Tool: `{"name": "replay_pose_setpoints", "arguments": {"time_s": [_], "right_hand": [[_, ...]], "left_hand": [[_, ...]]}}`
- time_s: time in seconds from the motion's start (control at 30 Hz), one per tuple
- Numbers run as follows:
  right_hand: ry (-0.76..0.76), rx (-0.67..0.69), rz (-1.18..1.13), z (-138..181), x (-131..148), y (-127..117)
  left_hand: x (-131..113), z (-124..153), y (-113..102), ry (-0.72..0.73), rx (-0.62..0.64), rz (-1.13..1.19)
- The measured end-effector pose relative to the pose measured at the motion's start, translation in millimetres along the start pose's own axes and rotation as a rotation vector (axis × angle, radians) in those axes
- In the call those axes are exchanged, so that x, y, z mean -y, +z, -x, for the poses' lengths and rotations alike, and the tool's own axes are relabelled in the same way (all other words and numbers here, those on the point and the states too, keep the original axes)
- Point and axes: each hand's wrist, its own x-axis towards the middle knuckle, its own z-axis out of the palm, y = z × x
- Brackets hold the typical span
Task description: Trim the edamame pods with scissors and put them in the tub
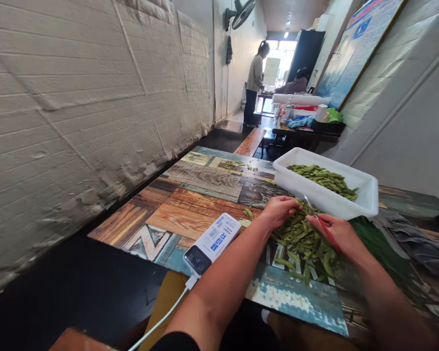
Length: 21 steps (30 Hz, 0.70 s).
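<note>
A heap of green soybean pods (302, 239) lies on the wood-patterned table in front of me. Over its far edge, my left hand (282, 210) is closed in a pinch at what looks like a single pod, mostly hidden by the fingers. My right hand (332, 231) grips a pair of scissors (329, 235) with red handles. Their metal blades point up and left, close to my left fingertips. Just beyond both hands stands a white plastic tub (364, 197), with more pods (322, 179) inside.
A white power bank (219, 236) with a cable lies left of my left forearm. Dark green cloth or plastic (376, 243) and grey cloth (419, 243) lie at the right. Farther off are a bench (250, 142), a cluttered table and two people.
</note>
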Motion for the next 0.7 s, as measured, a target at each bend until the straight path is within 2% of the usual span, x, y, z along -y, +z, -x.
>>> {"name": "replay_pose_setpoints", "arguments": {"time_s": [0.07, 0.13, 0.2, 0.43, 0.7], "right_hand": [[0.017, 0.066, -0.081, 2, 5, 1], [0.014, 0.081, -0.151, 4, 9, 2], [0.016, 0.088, -0.181, 6, 12, 3], [0.004, 0.077, -0.195, 11, 20, 0], [-0.003, 0.045, -0.205, 10, 17, 4]], "left_hand": [[0, 2, 1, 0.014, 0.002, 0.038], [3, 2, 2, 0.025, -0.088, 0.046], [6, 1, 3, 0.019, -0.117, 0.053], [12, 0, 5, 0.044, -0.117, 0.135], [12, 2, 10, -0.023, -0.101, 0.174]]}}
